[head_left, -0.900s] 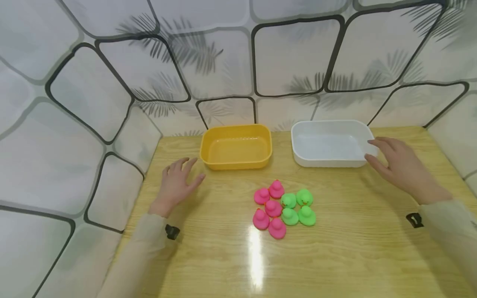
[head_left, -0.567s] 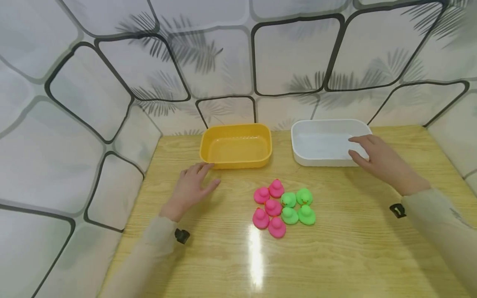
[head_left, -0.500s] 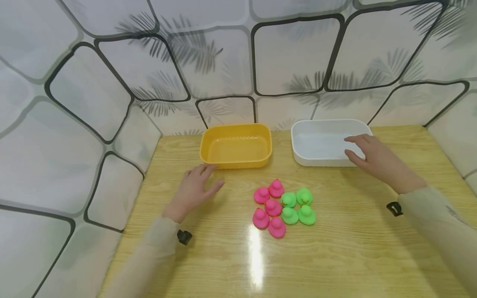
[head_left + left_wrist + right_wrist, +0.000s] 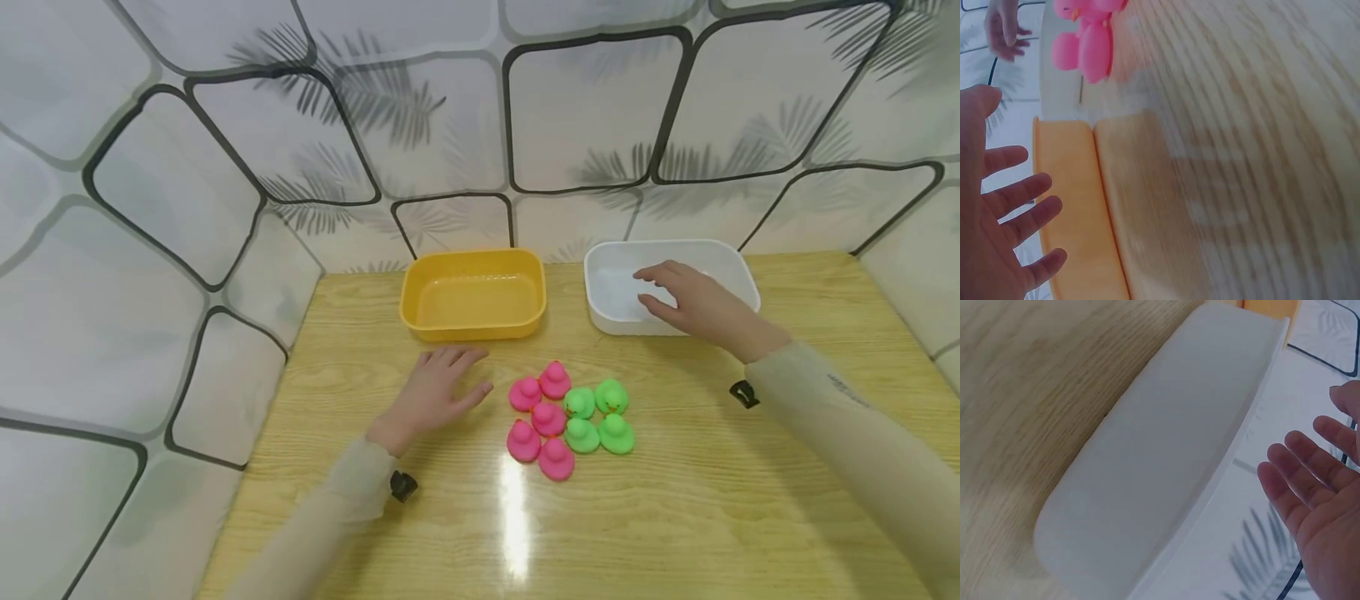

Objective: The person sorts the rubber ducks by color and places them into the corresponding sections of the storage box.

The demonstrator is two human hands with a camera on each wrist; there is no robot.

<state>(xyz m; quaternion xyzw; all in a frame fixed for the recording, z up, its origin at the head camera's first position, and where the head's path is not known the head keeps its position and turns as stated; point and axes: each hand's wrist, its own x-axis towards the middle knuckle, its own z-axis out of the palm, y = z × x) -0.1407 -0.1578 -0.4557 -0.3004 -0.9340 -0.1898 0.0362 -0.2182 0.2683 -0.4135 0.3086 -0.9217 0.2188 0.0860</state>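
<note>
Drawn inward since the earlier frames, a person's left hand (image 4: 435,392) passes from beside the left corner of a yellow tray (image 4: 476,331) to a spot before its front wall, while the right hand (image 4: 697,304) shifts leftward from the right end of a white tray (image 4: 622,326) to hang over it. Both trays and every duck stay in place. Fingers on the left hand are loosely extended, thumb held wide, holding nothing; those on the right hand are gently bent, with a wide gap between thumb and forefinger, likewise holding nothing. Five pink ducks (image 4: 548,419) and four green ducks (image 4: 616,436) sit clustered on a wood-grain table (image 4: 712,517), in front of the space between the trays, green grouped to the right of pink. The left fingertips are near the pink ducks but apart from them. Pale sleeves (image 4: 832,408) cover both arms, and behind the trays rises a wall (image 4: 592,117) patterned with dark-outlined stones and grey fronds
</note>
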